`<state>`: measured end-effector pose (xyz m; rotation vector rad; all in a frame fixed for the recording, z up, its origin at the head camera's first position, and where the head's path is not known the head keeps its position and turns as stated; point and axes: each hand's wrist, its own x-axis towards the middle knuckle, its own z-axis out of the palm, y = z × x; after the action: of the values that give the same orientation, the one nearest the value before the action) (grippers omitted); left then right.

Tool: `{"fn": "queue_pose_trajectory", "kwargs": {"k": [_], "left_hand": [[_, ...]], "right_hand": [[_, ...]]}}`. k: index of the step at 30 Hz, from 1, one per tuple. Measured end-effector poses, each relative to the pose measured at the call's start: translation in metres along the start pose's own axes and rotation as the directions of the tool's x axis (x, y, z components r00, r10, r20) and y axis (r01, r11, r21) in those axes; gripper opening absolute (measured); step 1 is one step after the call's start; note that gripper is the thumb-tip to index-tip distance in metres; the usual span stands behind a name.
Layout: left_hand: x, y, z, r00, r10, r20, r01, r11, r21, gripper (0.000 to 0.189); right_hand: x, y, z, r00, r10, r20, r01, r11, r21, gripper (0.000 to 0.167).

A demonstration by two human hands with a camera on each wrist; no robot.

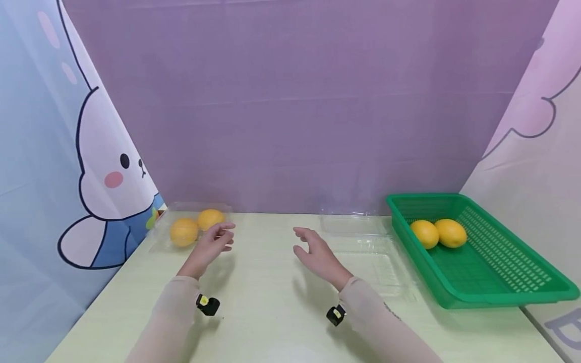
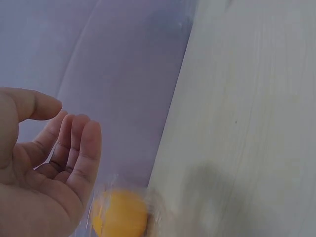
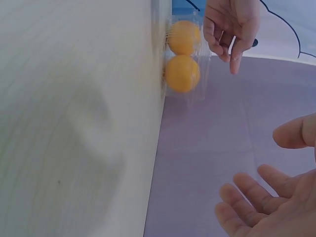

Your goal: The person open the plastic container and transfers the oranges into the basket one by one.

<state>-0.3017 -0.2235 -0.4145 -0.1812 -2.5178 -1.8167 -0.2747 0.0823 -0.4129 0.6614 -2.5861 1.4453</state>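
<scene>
My left hand (image 1: 213, 245) hovers over the table with fingers loosely bent and nothing in it. Just beyond it, a clear plastic box (image 1: 159, 237) at the back left holds two yellow-orange fruits, one nearer (image 1: 183, 232) and one behind (image 1: 211, 219). In the left wrist view, part of one fruit (image 2: 120, 215) shows beneath the fingers. My right hand (image 1: 319, 255) is raised over the middle of the table, thumb and fingers apart, holding nothing. The right wrist view shows its spread fingers (image 3: 244, 202), with the left hand (image 3: 233, 27) beside the box.
Right of the right hand lie more clear plastic containers, one at the back (image 1: 356, 225) and one nearer (image 1: 374, 269). A green basket (image 1: 454, 282) stands at the right with two similar fruits (image 1: 450, 233) inside. A purple cloth (image 1: 290, 111) hangs behind the pale table (image 1: 268, 312).
</scene>
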Motion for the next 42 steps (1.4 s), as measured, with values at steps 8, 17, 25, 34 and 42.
{"fn": "queue_pose_trajectory", "kwargs": {"k": [8,17,25,34,42], "left_hand": [[-0.003,0.000,-0.017,0.999,-0.010,-0.038,0.011,1.000,0.018,0.042],[-0.004,-0.004,-0.045,0.991,-0.004,-0.133,0.016,0.996,0.087,0.046],[0.000,-0.006,-0.065,0.978,-0.058,-0.201,0.090,0.984,0.152,0.053],[0.004,-0.004,-0.093,0.953,-0.078,-0.294,0.122,0.984,0.134,0.056],[0.006,-0.008,-0.111,0.931,-0.098,-0.351,0.160,0.976,0.151,0.055]], "right_hand": [[0.007,-0.002,0.010,1.000,0.009,0.029,-0.010,0.999,0.031,0.050],[0.011,-0.003,0.020,0.997,0.024,0.067,-0.026,0.999,0.037,0.049],[0.013,-0.001,0.024,0.997,0.027,0.071,-0.029,0.999,0.033,0.049],[0.016,-0.001,0.032,0.996,0.035,0.087,-0.039,0.999,0.036,0.050],[0.024,-0.010,0.044,0.994,0.035,0.099,-0.040,0.998,0.042,0.049]]}}
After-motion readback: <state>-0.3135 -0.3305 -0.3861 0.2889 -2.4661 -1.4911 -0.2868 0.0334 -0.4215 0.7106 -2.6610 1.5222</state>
